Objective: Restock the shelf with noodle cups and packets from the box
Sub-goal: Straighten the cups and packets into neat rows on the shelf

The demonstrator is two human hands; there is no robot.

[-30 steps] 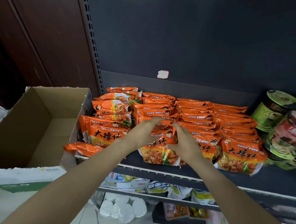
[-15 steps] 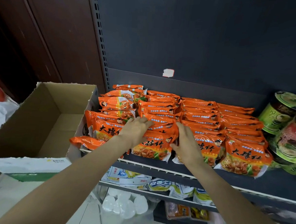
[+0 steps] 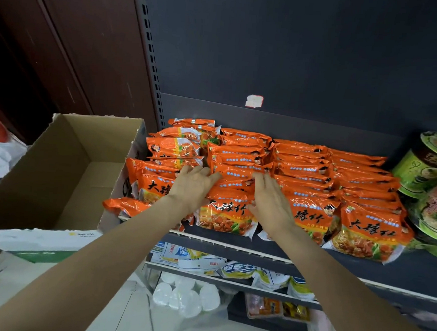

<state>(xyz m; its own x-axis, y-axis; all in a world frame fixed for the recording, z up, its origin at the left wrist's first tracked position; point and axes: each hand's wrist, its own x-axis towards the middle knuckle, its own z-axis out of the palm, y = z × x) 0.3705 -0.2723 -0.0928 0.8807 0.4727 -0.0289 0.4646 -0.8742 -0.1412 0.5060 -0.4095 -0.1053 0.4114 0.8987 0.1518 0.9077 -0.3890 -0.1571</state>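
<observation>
Moved: both hands went further back over the packets since 1 s ago; then they were bunched at the front packet, fingers curled on it, now they lie flat
Left hand (image 3: 194,183): palm down on the orange packets (image 3: 299,171), fingers straight & spread a bit, tips pointing to the back wall; holds nothing, just rests/presses
Right hand (image 3: 270,198): palm down too, fingers straight & close together, lying on the row next to the left hand; holds nothing
Arms: both reach up & fwd from the bottom of the view, bare, nearly straight; hands near each other, not touching
Front packet (image 3: 225,217): stands tilted at the shelf front, between & just under the two hands
Packets: 4 rows front to back on the dark shelf (image 3: 309,259); one more packet (image 3: 124,206) lies flat at the left end, sticking out over the edge
Cups (image 3: 428,177): green noodle cups lie on their sides at the right end of the shelf, just beside the packets
Box (image 3: 56,169): open cardboard box to the left, touching the shelf end; can't tell if anything's left inside
Lower shelves: white & yellow bags under the packets, white round tubs lower down
</observation>
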